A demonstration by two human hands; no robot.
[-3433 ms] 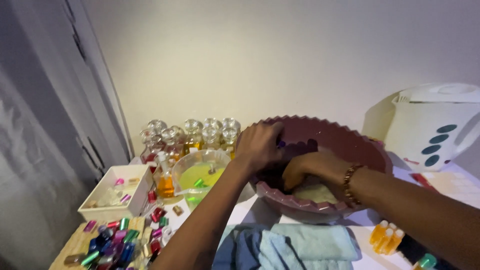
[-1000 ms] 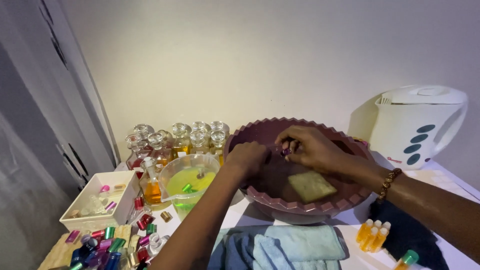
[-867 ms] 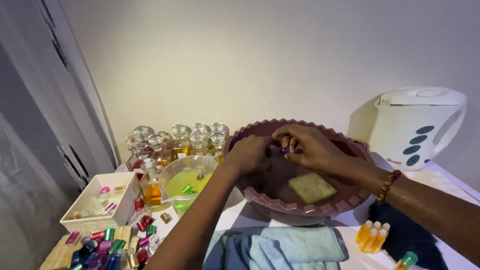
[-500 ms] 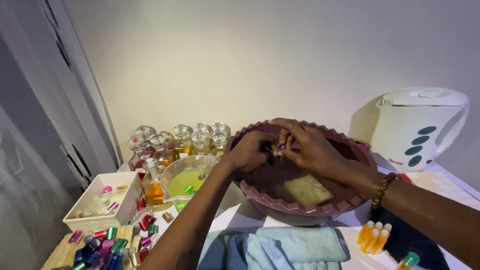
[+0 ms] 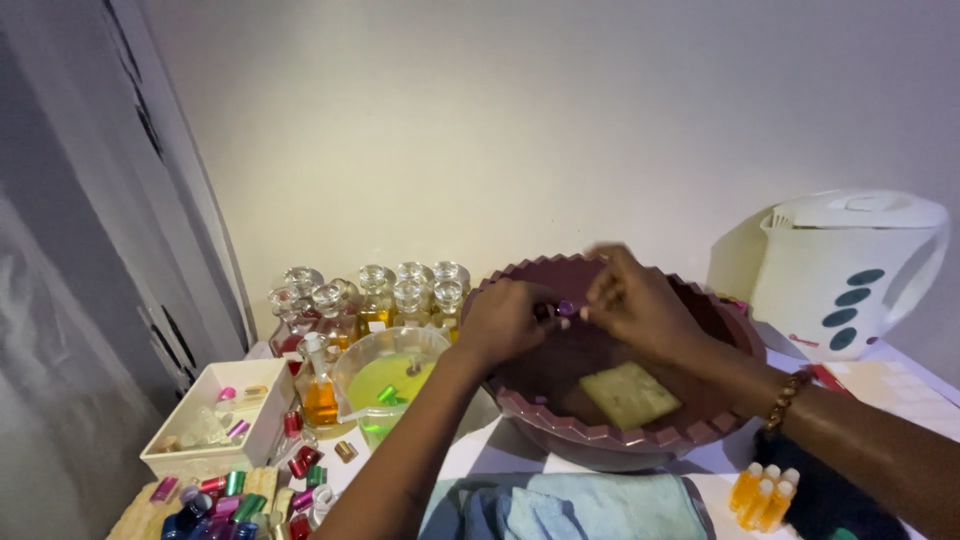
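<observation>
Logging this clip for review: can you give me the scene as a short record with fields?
setting: white table against a plain wall
left hand: left hand over the maroon basin, pinching a small purple item
right hand: right hand at the same item
in basin: yellow sponge
left of basin: clear bowl of green liquid, glass bottles, white tray, coloured caps
right: white kettle
front: blue cloth

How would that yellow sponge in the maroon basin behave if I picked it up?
The yellow sponge lies flat in the maroon basin, so it is probably soft and bendy. It looks thin, so likely light, though heavier and drippy if soaked. It should not roll.
</observation>
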